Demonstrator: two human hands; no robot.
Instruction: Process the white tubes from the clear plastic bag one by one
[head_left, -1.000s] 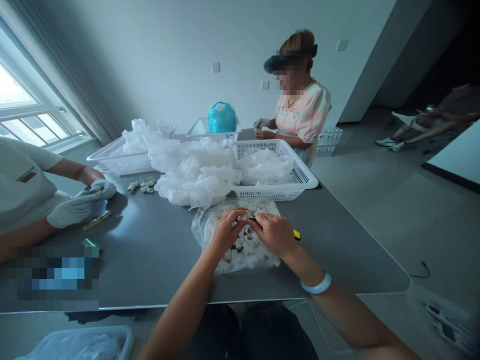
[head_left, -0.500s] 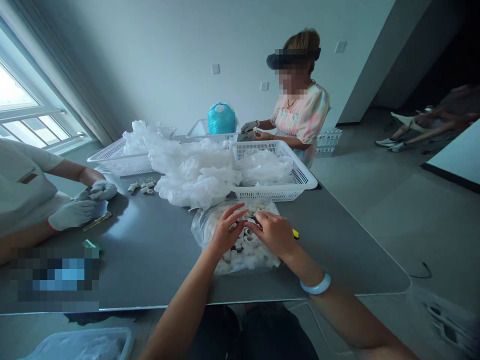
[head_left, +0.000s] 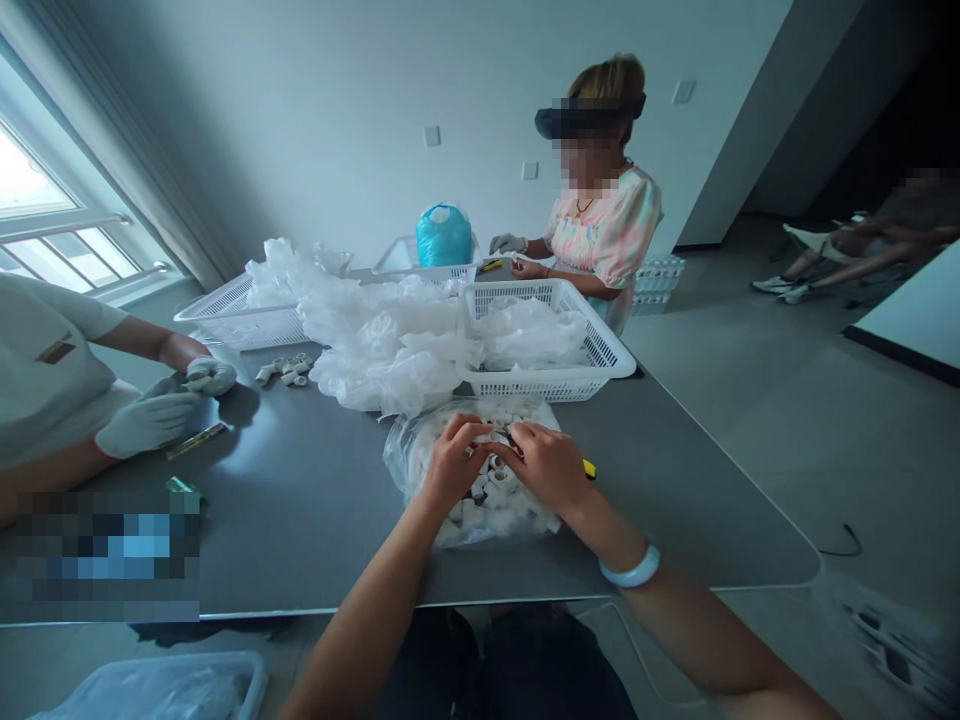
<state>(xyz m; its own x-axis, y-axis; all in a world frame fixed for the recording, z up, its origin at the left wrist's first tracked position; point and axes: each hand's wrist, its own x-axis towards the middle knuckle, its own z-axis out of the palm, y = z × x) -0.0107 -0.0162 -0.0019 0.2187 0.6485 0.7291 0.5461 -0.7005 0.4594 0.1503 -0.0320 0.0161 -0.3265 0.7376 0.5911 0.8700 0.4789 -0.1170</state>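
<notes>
So there's a small white fitting [head_left: 495,437] pinched right between the person's hands, just above a clear plastic bag [head_left: 407,462] full of more white fittings [head_left: 499,475] on the dark desk [head_left: 322,510]. The left hand [head_left: 456,460] has its fingers curled in with the tips on the fitting. The right hand [head_left: 546,462] is mostly closed, thumb reaching over toward the left one; its fingers hide whatever else it might have hold of, so can't tell there. A yellow-handled tool [head_left: 589,469] pokes out beside the right hand, and there's a pale bracelet [head_left: 631,568] on that wrist.

Just past the bag, a white basket [head_left: 541,383] holds crumpled clear plastic, and a big heap of plastic bags [head_left: 390,345] sits next to it, spilling toward another basket [head_left: 262,332] near the window. Behind those is a blue bag [head_left: 443,237] in a third basket. Over on the left, a co-worker in gloves [head_left: 146,425] works near a small pile of fittings [head_left: 285,370], and another person [head_left: 604,225] stands at the far side.
</notes>
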